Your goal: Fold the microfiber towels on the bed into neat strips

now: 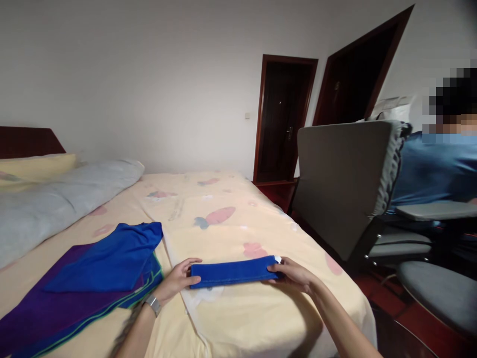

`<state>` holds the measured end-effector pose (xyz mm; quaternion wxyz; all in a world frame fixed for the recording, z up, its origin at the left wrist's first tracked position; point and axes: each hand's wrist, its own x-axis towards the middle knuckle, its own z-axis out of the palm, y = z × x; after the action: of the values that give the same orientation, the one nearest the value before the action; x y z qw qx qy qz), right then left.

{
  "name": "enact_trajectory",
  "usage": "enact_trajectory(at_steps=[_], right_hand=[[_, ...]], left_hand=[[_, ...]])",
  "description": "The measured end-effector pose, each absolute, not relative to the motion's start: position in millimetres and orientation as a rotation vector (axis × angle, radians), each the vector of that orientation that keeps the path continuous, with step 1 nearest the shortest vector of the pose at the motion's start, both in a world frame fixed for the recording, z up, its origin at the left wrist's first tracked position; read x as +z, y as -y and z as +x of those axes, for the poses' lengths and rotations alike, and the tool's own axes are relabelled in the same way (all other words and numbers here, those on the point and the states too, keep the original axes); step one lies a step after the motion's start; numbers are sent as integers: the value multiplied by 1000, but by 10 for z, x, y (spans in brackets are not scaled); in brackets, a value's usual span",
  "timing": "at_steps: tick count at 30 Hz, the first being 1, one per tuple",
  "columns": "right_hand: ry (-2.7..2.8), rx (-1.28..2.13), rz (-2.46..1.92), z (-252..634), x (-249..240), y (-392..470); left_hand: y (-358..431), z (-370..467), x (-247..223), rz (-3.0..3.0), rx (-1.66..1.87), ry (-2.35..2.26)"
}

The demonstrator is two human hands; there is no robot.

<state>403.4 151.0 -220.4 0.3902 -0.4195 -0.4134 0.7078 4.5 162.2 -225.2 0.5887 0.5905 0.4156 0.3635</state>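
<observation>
A blue cloth (234,271), folded into a long narrow strip, is stretched level between my two hands just over the bed. My left hand (182,276), with a watch on the wrist, pinches its left end between thumb and fingers. At the other end, by a small white tag (278,259), my right hand (292,273) grips the strip with the thumb on top. Left of my left hand, a loosely folded blue cloth (108,263) lies on a purple cloth (33,318) with green-edged blue layers beneath.
The bed (231,323) has a cream sheet with a carrot print. A long grey bolster (67,199) and a yellow pillow (40,166) lie at the left. To the right stands a grey chair (343,184), where a person in blue (439,169) sits. A dark door (281,119) is behind.
</observation>
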Motion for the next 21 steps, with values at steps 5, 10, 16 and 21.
enact_trajectory(at_steps=[5,10,16,21], right_hand=[[1008,1653,-1037,4055,-1990,-1362],[981,1589,-984,4094,-1913,-1241],[824,1550,-1020,4099,-1981,-1284],[757,1275,-983,4185,-1949,-1478]], left_hand=[[-1582,95,-2182,1403,838,-931],[-1521,141,-2111,1423,789,-885],[-1512,224,-2150,1235,902,-975],[-2097,760,-1949,1235,1284,-1026]])
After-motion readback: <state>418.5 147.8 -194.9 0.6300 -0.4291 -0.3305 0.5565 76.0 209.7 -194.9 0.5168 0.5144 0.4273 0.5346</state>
